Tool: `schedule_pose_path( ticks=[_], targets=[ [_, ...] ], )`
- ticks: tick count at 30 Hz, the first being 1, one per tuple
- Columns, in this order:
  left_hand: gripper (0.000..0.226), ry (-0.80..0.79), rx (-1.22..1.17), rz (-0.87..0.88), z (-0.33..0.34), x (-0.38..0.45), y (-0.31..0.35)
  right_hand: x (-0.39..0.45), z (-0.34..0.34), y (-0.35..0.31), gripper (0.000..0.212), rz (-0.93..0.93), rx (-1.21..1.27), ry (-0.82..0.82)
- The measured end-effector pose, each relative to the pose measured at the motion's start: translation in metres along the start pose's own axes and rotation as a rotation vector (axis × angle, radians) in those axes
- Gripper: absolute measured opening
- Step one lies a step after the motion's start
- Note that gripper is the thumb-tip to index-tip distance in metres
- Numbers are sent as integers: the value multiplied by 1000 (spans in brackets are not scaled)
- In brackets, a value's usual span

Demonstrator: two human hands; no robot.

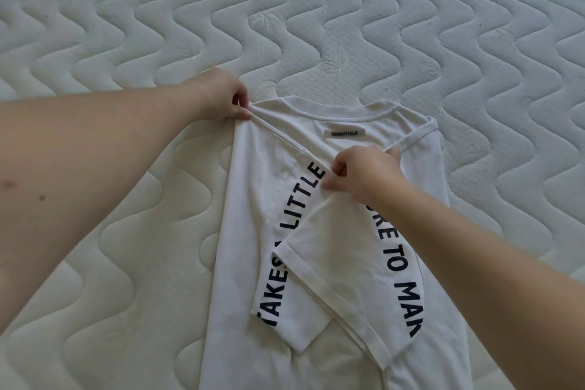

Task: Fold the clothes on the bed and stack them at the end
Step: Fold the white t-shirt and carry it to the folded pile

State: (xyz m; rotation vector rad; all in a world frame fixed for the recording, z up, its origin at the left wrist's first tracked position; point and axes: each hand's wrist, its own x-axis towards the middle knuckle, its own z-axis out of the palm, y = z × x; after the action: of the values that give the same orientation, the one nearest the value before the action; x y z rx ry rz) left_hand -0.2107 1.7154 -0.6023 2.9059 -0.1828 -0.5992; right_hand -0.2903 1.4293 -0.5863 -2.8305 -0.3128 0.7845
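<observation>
Pinching one white T-shirt [319, 266] on the mattress [316, 25], two hands: left [221, 95] at shoulder, right [364, 168] mid-chest.

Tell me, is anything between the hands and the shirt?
No. Both hands already pinch the shirt: the left hand at the shoulder edge, the right hand on a folded-in sleeve. Only bare mattress shows beyond it; the stacking spot is out of view.
</observation>
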Motion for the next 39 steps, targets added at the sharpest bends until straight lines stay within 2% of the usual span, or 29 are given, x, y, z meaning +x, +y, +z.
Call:
schedule_pose_path(
  ticks=[3,7,10,12,15,18,21,24,28,32,34,36,39],
  targets=[
    [19,0,47,31,-1,-4,7,-8,11,1,21,-32,44,122],
    [31,152,119,210,-6,-19,42,-14,10,14,22,-84,119,300],
    [24,97,-9,359,1,-39,95,-14,4,51,23,-23,202,469],
    [30,41,-59,343,16,-50,132,-12,-1,84,30,104,250,537],
    [49,-52,-16,257,40,-55,175,-8,-11,125,41,313,429,483],
    [43,-96,-82,198,56,-49,195,-2,-15,141,43,343,727,399],
    [38,-79,-134,117,60,-39,207,11,-18,140,41,363,803,398],
    [36,-88,-138,90,58,-28,217,28,-19,136,30,399,837,409],
    [43,-22,-187,122,51,-17,223,35,-14,149,10,382,924,427],
    [21,207,-266,183,47,8,236,33,-5,166,15,288,1097,411],
    [29,278,-214,187,45,29,244,34,-1,171,15,242,1123,405],
    [34,243,-141,168,39,50,254,34,1,173,17,228,1163,399],
    [29,113,26,157,30,77,266,33,2,175,20,223,1247,383]
  ],
)
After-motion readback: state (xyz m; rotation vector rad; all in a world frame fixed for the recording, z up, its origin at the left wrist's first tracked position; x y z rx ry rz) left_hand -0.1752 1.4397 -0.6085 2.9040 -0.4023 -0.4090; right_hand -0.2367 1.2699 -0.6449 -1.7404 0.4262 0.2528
